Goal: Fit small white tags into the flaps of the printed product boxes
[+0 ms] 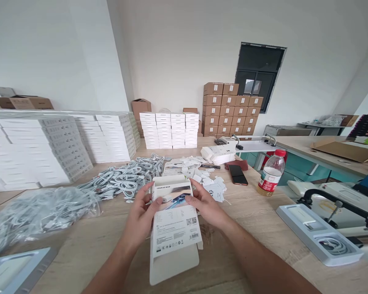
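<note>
The left hand and right hand pinch the printed carton at opposite edges.

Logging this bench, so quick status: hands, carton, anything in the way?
Both hands, left and right, gripping carton. Carton's near flap open. Cables and paper slips lie just beyond.
</note>
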`<state>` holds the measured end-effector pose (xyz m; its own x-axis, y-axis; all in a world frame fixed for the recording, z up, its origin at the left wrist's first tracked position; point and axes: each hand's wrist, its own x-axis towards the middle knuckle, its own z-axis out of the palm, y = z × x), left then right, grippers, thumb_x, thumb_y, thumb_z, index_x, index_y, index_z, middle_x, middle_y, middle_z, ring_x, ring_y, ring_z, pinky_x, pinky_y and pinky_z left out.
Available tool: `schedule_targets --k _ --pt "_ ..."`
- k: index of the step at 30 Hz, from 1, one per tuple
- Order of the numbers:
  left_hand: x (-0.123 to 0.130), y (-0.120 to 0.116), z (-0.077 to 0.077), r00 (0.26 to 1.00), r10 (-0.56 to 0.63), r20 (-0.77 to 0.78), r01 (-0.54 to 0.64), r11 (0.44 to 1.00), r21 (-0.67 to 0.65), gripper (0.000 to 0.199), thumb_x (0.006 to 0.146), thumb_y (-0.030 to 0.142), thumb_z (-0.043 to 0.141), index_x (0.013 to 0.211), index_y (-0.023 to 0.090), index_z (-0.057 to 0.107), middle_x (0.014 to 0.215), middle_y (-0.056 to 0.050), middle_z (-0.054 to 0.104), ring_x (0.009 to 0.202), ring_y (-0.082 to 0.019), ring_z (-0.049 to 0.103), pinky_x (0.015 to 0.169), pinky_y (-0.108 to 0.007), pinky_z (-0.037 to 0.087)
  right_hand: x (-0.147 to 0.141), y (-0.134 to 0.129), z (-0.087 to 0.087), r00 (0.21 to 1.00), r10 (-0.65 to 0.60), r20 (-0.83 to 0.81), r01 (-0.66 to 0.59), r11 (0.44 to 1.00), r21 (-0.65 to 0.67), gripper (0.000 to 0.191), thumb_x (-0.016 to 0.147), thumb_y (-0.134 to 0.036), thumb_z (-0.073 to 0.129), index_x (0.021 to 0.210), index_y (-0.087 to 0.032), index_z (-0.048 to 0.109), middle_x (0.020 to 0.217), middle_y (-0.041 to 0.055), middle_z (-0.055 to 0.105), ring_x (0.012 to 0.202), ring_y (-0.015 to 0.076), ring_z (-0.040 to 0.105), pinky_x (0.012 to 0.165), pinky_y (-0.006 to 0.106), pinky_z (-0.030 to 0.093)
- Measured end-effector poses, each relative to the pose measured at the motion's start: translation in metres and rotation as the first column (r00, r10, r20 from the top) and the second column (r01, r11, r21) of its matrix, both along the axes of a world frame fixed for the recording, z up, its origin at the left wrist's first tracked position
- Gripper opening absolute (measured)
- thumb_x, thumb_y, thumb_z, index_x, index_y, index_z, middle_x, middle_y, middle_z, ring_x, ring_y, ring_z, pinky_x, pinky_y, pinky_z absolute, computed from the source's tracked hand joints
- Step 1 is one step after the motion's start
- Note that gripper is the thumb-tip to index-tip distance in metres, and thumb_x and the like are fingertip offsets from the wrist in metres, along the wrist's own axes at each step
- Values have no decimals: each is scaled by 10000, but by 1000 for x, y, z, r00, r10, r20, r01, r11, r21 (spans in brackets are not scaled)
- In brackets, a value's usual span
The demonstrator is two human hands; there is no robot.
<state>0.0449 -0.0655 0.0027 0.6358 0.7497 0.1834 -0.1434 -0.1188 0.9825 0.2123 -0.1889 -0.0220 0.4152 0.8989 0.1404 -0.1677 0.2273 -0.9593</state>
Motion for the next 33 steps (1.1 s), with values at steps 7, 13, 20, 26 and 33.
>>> schedule_targets --k 7,13,20,26,33 --pt "-3 1 -1 988 -125 94 133 988 -79 469 791 451 721 1182 240 569 1034 -47 701 664 -154 644 567 -240 501 -9 2 3 998 -30 48 28 998 53 375 810 -567 661 1001 -244 632 638 -48 587 506 115 526 507 253 421" --pt "-11 -3 5 956 -284 75 294 934 -205 459 787 400 732 1198 250 592 1014 -51 721 636 -165 644 564 -253 488 2 5 1 961 -252 111 246 967 61 476 817 -662 577 944 -214 670 543 -58 506 435 99 428 418 240 327" --pt "-12 -14 13 938 -337 88 348 894 -284 384 746 366 762 1094 233 667 966 -48 726 687 -179 652 605 -248 491 8 2 4 961 -207 185 200 978 56 272 680 -404 792 842 -188 753 790 27 689 720 152 586 673 288 442" --pt "-11 -15 13 936 -345 72 349 883 -315 373 736 371 760 1069 226 673 852 -30 712 643 -174 635 600 -258 489 5 0 4 841 -340 420 285 940 189 71 719 -285 717 707 -218 737 739 3 588 654 130 531 613 283 398" --pt "-12 -15 12 940 -341 12 333 909 -252 380 739 383 755 1072 221 674 892 -43 704 722 -191 639 631 -255 488 8 0 8 992 -106 65 105 994 26 335 665 -482 799 672 -169 678 704 -9 604 644 110 513 615 259 377"
